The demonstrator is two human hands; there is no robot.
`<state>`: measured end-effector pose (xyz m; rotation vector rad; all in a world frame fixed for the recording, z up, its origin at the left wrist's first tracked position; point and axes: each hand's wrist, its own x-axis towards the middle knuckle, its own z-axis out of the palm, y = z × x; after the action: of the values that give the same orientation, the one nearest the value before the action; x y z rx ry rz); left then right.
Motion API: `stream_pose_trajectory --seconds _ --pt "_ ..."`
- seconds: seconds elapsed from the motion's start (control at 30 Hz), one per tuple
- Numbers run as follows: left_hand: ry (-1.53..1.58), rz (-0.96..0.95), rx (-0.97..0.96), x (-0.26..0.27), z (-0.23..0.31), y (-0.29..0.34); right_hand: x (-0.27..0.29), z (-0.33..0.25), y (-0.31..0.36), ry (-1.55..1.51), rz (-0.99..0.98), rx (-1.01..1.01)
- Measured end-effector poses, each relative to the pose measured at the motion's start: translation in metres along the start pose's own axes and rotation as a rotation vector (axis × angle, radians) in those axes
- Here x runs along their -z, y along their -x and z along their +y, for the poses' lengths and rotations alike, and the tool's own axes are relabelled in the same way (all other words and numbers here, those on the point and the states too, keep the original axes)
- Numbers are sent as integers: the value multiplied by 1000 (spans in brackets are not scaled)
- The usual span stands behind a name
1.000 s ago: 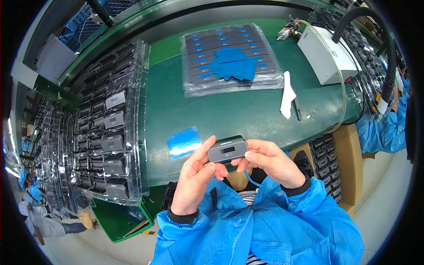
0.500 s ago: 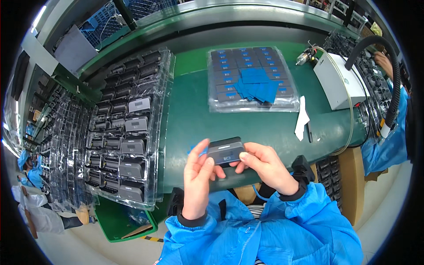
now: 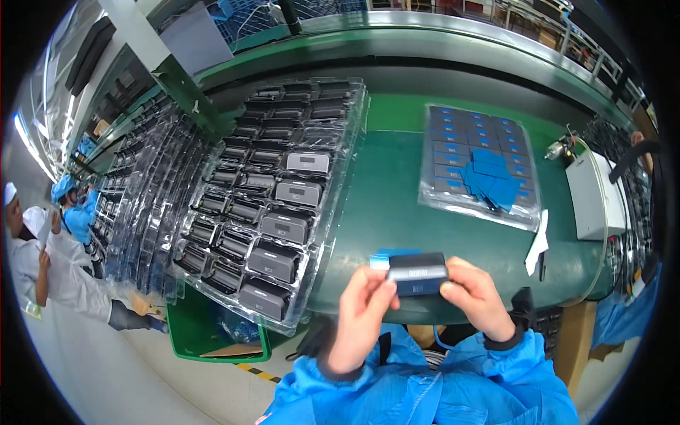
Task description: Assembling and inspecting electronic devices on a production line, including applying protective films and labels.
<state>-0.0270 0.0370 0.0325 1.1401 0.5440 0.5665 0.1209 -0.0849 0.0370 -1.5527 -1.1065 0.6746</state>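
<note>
A small dark grey rectangular electronic device (image 3: 418,273) with rounded corners and a dark front panel is held up over the near edge of the green table. My left hand (image 3: 363,304) grips its left end, thumb at the lower corner. The right end sits between the thumb and fingers of my right hand (image 3: 478,294). A blue strip of film (image 3: 394,253) shows behind the device by my left fingertips; whether I hold it or it lies on the table I cannot tell. Farther off, loose blue film pieces (image 3: 490,180) lie on a clear-wrapped tray of dark panels (image 3: 450,149).
On the left, clear plastic trays (image 3: 322,234) hold several grey devices and black housings. A white cloth (image 3: 538,244) and black pen (image 3: 543,268) lie at right, near a white box (image 3: 595,195) with a hose. Below stands a green bin (image 3: 219,354). People in work clothes are at far left.
The view has turned left, so the table's things appear farther right. Both hands still grip the device, its front now tipped differently. More of the blue film shows behind it.
</note>
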Motion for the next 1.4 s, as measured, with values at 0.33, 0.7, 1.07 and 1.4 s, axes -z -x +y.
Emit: stream_pose_trajectory --seconds 0.33,0.7,1.07,1.4 --pt "-682 140 -317 86 156 -34 87 -4 -22 346 314 20" --pt "-657 114 61 110 108 -238 100 2 -10 328 306 -40" --pt "-1642 -80 -568 93 91 -234 118 36 -46 876 330 157" --pt "-1483 32 -596 72 110 -193 121 58 -84 1155 407 262"
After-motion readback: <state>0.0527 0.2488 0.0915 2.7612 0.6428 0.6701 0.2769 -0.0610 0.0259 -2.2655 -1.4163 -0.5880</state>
